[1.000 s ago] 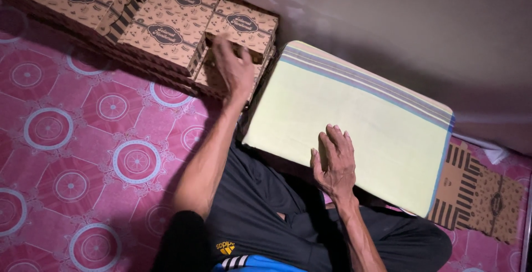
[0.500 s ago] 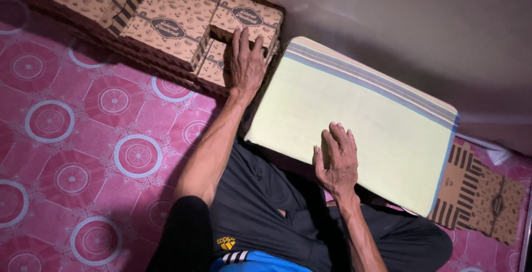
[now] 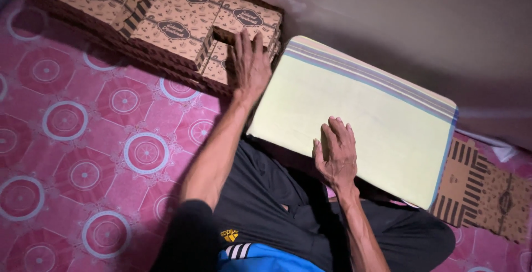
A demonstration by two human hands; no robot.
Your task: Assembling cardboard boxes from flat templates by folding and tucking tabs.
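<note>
At the bottom of the frame sit the person's legs in dark trousers (image 3: pixel 266 205), with a strip of blue cloth (image 3: pixel 260 258) at the lower edge. Just above them, right of centre, the right hand (image 3: pixel 335 153) lies palm down on a pale yellow board (image 3: pixel 366 117) that rests across the lap — fingers loosely spread, flat on the surface, gripping nothing. The board has blue-grey stripes along its far edge and down its right side, and it tilts from the upper middle down toward the right.

The left arm stretches up through the centre of the frame. The left hand (image 3: pixel 250 64) rests on a stack of flat brown cardboard boxes (image 3: pixel 183 25) in the upper left, fingers open and laid over the edge of the nearest box (image 3: pixel 235 50), touching it just beside the board's upper left corner. Whether the fingertips hook under a flap cannot be told.

A pink mat (image 3: pixel 83 155) with white ring patterns fills the left side. At the lower right lies another flattened brown box (image 3: pixel 487 194) — partly tucked under the board. A plain dim wall (image 3: pixel 399 22) runs across the top.
</note>
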